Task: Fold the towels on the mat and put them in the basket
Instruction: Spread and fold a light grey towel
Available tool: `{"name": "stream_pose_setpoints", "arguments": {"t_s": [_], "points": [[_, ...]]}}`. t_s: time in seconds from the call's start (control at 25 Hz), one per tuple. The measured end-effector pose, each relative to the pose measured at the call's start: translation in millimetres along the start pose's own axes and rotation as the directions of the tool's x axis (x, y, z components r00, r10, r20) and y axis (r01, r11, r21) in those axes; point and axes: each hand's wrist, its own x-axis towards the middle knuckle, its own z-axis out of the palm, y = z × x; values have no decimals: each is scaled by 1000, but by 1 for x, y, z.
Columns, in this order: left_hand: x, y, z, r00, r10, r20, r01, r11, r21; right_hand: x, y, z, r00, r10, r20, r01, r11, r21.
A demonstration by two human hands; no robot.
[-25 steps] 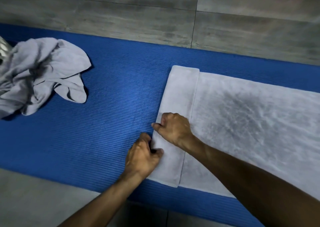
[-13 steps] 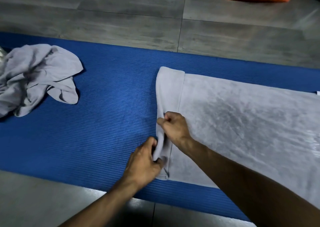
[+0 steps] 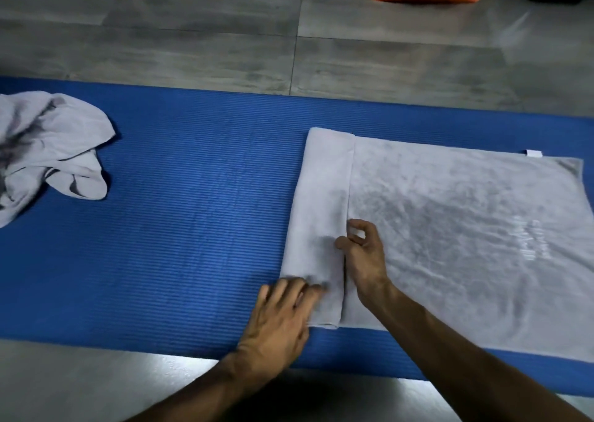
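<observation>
Your left hand [image 3: 279,318] lies flat, fingers straight, on the flat grey towel's [image 3: 466,244] folded strip; right hand [image 3: 363,254] loosely curled, holding nothing, on blue ribbed mat [image 3: 193,228].

dim, cool indoor light; bright glare patch on glossy floor [image 3: 180,365] at near edge of mat [image 3: 180,228]; second sheen on floor at upper right; soft shadow under forearms at bottom; left hand [image 3: 279,322] slightly motion-blurred at fingers; overall soft, compressed detail; wide-angle bend of mat edge toward frame sides; corners darker.
</observation>
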Motion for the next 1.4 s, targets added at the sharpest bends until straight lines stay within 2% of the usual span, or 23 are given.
{"name": "stream_pose_setpoints", "arguments": {"t_s": [0.08,0.12,0.2,0.36,0.48,0.56,0.68,0.8,0.96,1.04,1.08,1.12,1.16,1.2,1.28,1.32,1.36,1.4], "points": [[-4,-7,3,998,-55,-6,55,998,-30,-2,0,-7,1000,-2,-8,1,999,-52],[-7,-11,7,999,-31,-25,30,999,-20,-2,1,-9,1000,-16,0,16,996,-82],[-12,-19,12,995,90,-47,-87,995,51,0,1,-9,998,-68,11,69,978,-196],[-7,-27,16,952,306,24,-306,941,147,24,-28,0,982,-188,18,180,899,-399],[0,-29,13,931,345,121,-360,921,145,59,-64,10,979,-192,70,201,844,-497],[3,-31,12,924,363,121,-374,923,88,88,-80,19,972,-186,141,233,790,-567],[6,-34,16,914,401,69,-404,914,45,122,-96,38,976,-127,178,205,810,-549],[7,-33,21,888,457,48,-459,880,123,143,-105,45,977,-121,178,196,840,-507],[8,-35,24,879,467,94,-474,878,65,157,-99,40,939,-162,302,312,768,-560],[12,-37,19,887,455,83,-454,890,-35,158,-97,37,928,-229,295,366,720,-590],[17,-38,15,898,434,76,-425,898,-114,153,-94,35,907,-329,263,420,667,-615],[23,-40,11,906,418,71,-403,900,-165,147,-89,33,858,-459,230,480,561,-674],[31,-42,10,919,392,52,-381,913,-148,139,-80,33,778,-584,231,527,405,-747],[40,-44,12,928,371,36,-367,927,-83,128,-67,33,684,-672,284,571,251,-781],[55,-49,16,943,328,47,-331,941,66,109,-35,36,522,-706,479,688,15,-726],[60,-52,18,948,310,68,-316,942,111,103,-23,40,482,-683,549,714,-57,-698],[64,-55,21,948,305,88,-315,939,140,102,-13,43,487,-650,584,710,-96,-698],[65,-58,24,947,303,105,-316,937,148,105,-8,47,526,-616,586,679,-110,-725]]}}
